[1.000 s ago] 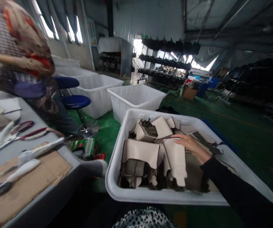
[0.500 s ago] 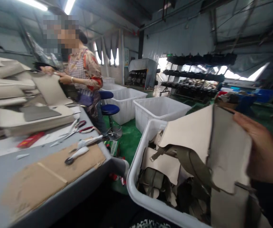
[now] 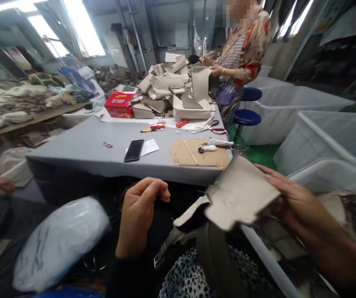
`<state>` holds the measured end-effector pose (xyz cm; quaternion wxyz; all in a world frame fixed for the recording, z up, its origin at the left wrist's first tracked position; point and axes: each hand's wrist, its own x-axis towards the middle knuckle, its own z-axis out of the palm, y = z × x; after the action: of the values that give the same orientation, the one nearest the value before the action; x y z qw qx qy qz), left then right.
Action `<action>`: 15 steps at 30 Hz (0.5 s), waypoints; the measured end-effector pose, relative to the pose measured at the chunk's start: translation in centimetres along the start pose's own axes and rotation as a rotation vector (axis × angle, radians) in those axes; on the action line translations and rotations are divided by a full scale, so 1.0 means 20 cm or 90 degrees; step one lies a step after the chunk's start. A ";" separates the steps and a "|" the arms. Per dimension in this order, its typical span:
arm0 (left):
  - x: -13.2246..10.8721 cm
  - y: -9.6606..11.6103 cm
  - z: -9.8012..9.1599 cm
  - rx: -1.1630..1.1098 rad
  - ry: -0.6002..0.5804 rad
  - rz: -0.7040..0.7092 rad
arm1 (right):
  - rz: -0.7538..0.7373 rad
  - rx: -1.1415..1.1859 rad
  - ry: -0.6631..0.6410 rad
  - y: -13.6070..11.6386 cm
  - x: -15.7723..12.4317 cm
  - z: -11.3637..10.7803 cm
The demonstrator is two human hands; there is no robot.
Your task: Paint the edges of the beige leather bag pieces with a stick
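Your right grip (image 3: 297,194) clamps a flat beige leather-like piece (image 3: 240,192) at its right edge; your left grip (image 3: 140,211), curled together, stands apart leftward.

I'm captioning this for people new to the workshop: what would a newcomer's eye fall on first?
Probably the beige piece in the person's right hand, close up, right of centre. Next, the bright red box left of a heap of beige pieces on the grey table. Then the shiny, pale plastic-covered shape at lower left.
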<state>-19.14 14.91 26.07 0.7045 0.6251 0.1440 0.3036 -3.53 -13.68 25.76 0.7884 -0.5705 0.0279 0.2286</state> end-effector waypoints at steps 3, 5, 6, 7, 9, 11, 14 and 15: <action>-0.05 0.07 -0.07 0.033 0.111 0.041 | 0.103 0.036 -0.060 0.21 0.05 0.22; -0.09 0.12 -0.12 0.084 0.159 0.066 | 0.170 0.041 -0.065 0.35 0.07 0.31; -0.11 0.14 -0.14 0.108 0.182 0.078 | 0.197 0.045 -0.062 0.42 0.08 0.33; -0.13 0.15 -0.15 0.129 0.207 0.089 | 0.217 0.050 -0.059 0.47 0.09 0.33; -0.16 0.15 -0.17 0.161 0.250 0.096 | 0.242 0.060 -0.059 0.55 0.11 0.31; -0.18 0.10 -0.17 0.185 0.267 0.069 | 0.254 0.066 -0.072 0.60 0.12 0.27; -0.19 -0.04 -0.15 0.239 0.228 -0.041 | 0.271 0.086 -0.098 0.61 0.14 0.20; -0.20 -0.09 -0.14 0.266 0.201 -0.087 | 0.279 0.092 -0.102 0.62 0.14 0.18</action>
<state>-23.40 14.64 23.19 0.5478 0.6906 0.3537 0.3128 -6.61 -6.48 15.21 0.7581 -0.4731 0.1046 0.4364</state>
